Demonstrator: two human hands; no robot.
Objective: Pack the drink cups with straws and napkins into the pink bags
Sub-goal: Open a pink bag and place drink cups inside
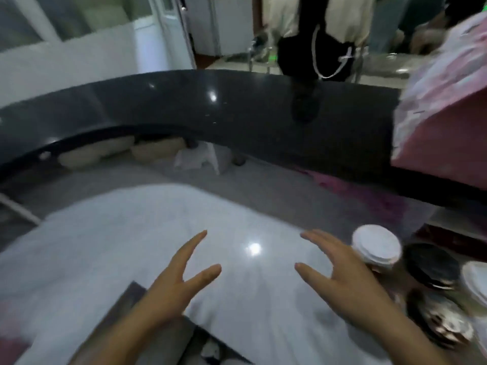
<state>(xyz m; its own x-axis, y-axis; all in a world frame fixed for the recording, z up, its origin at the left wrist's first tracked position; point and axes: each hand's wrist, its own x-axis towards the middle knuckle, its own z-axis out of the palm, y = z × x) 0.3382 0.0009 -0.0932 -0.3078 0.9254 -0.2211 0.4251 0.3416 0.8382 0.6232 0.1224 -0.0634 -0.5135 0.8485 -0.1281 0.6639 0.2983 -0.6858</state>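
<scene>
— Why are both hands empty?
— The left hand (174, 288) and right hand (342, 280) hover spread over the desk (237, 299), probably between grabs. The cups (376, 247) wait just right; a pink bag (445, 122) stands on the ledge beyond.

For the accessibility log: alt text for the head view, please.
Two empty open hands, left hand and right hand, hover over a white counter. Lidded cups stand at right; a pink bag sits on the black ledge.
</scene>
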